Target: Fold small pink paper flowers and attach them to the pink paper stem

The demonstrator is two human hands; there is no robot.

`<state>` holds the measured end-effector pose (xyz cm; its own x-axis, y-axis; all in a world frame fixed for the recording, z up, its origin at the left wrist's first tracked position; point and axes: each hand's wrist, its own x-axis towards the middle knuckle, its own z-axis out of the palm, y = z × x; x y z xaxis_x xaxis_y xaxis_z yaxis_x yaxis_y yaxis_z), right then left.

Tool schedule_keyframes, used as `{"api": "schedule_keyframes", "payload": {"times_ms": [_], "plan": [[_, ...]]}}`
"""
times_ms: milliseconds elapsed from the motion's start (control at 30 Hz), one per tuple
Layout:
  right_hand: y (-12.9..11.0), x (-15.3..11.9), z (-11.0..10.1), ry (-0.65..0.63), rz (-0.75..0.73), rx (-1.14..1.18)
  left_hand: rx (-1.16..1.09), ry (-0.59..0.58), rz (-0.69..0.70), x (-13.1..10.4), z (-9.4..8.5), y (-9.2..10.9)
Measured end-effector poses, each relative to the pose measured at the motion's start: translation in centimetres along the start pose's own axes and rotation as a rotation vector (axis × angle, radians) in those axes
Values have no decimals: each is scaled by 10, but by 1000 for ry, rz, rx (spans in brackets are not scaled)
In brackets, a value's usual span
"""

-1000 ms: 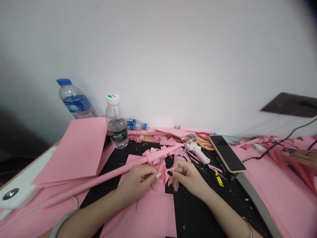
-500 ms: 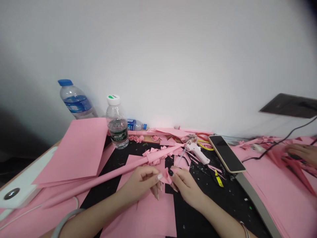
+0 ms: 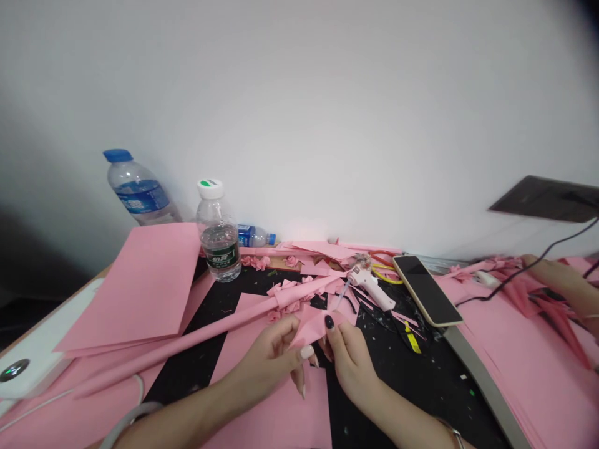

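A small folded piece of pink paper (image 3: 309, 327) is held up between my two hands over the table. My left hand (image 3: 269, 355) grips its lower left corner, thumb against curled fingers. On the other side, my right hand (image 3: 349, 352) pinches the paper with the thumb on top; its fingertips are partly hidden behind it. Flat pink sheets (image 3: 299, 405) lie beneath my hands. Just beyond them a long rolled pink paper tube (image 3: 201, 340) slants across the table, with folded pink paper pieces (image 3: 292, 299) around its far end.
A white glue gun (image 3: 372, 285), a phone (image 3: 427, 290) and yellow-handled scissors (image 3: 386, 274) lie behind my right hand. A water bottle (image 3: 219, 243) stands at the left near stacked pink sheets (image 3: 140, 287). At the far right, another person's hand (image 3: 545, 271) touches pink paper.
The pink paper between my hands has turned and now shows a broader, pointed face. My right thumb has shifted slightly. The other person's hand has moved away toward the wall.
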<state>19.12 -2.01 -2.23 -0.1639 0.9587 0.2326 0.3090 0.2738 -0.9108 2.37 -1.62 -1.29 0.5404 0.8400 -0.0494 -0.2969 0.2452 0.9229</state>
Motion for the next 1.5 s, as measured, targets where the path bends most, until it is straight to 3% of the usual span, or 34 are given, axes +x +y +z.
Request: {"api": "schedule_keyframes", "payload": {"times_ms": [400,700,867,1067,1367,1500], "plan": [[-6,-4,2,-87,-193,-84,72,268,14,3,0,-2],[-11,-3,2,-105,-187,-27,71,167,-2,6,5,-9],[-12,-3,3,-87,-160,-53,203,202,47,0,12,-4],[-12,-3,4,-84,-243,-175,298,255,104,-2,18,-3],[-5,-5,16,80,-324,-379,430,349,170,0,21,-11],[-7,-4,14,45,-309,-346,440,355,197,2,22,-11]]}}
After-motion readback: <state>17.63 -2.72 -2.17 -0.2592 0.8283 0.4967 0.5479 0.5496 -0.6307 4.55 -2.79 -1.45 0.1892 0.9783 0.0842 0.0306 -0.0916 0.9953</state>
